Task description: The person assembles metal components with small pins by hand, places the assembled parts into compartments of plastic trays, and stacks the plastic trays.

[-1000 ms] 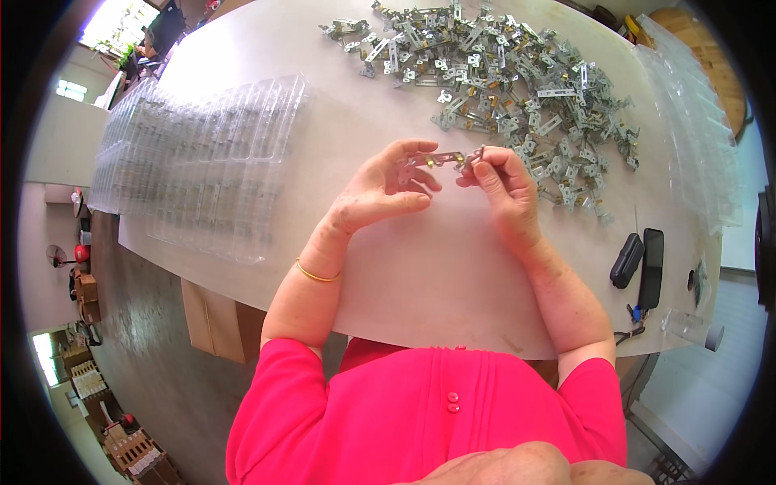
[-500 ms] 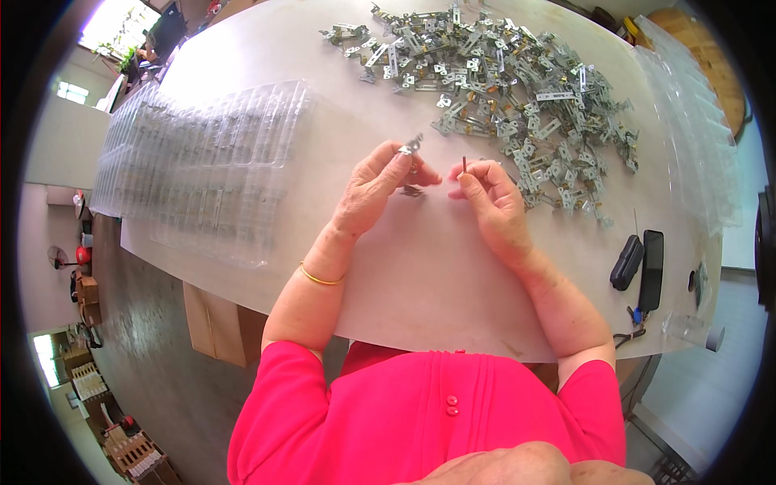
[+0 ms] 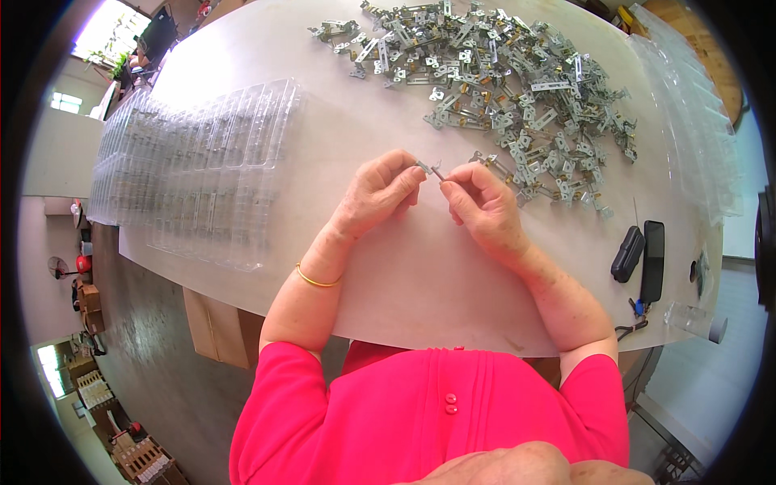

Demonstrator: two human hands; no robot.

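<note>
Over the near middle of the table, my left hand (image 3: 380,192) is closed on a small metal bracket (image 3: 423,167), pinched between thumb and fingers. My right hand (image 3: 483,204) pinches a short thin dark pin (image 3: 438,173). The pin's far end meets the bracket or lies right beside it; I cannot tell whether it is inside. Beyond my right hand spreads a big heap of silvery metal brackets (image 3: 517,97), some with brass-coloured bits. A few of its loose pieces lie close to my right fingers.
Clear plastic trays (image 3: 202,170) holding rows of parts are stacked at the left of the table (image 3: 388,283). More clear trays (image 3: 687,121) lie along the right edge. A black case (image 3: 627,254), a phone (image 3: 652,261) and a clear bottle (image 3: 695,322) are at the near right.
My hands have come together. The right-hand pin has tilted and moved left to the bracket. My left hand has turned the bracket toward it.
</note>
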